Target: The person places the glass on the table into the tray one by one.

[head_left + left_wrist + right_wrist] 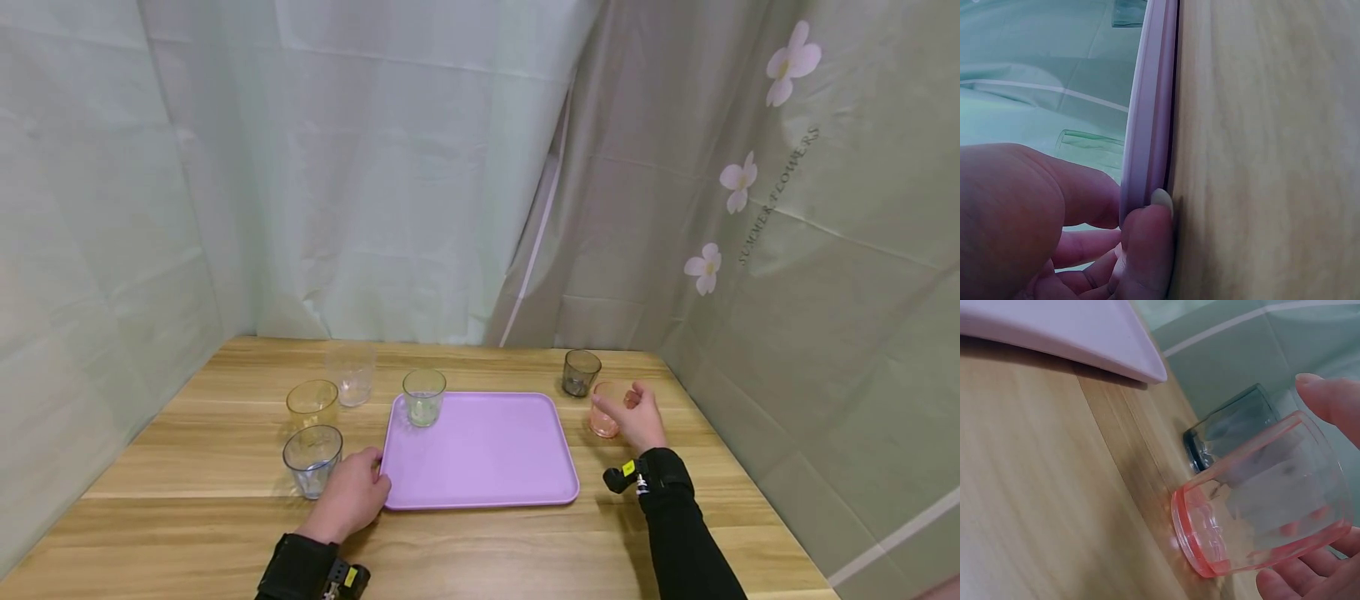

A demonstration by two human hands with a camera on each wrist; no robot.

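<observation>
My left hand (351, 496) holds the left edge of a purple tray (487, 454) near its front corner. In the left wrist view the tray's rim (1147, 112) runs between thumb and fingers. A pale green glass (424, 407) stands upright in the tray's back left corner. Right of the tray, my right hand (642, 421) is around a pink glass (602, 425) that stands on the table. The right wrist view shows the thumb (1332, 403) apart from the pink glass's rim, while the other fingers (1304, 572) lie along its far side, partly hidden by it.
Just behind the pink glass stands a dark grey glass (581, 373). Left of the tray are a clear glass (355, 385), a yellow glass (312, 402) and a bluish-grey glass (311, 467), which is close beside my left hand. Curtains (420, 208) hang behind the wooden table (525, 550).
</observation>
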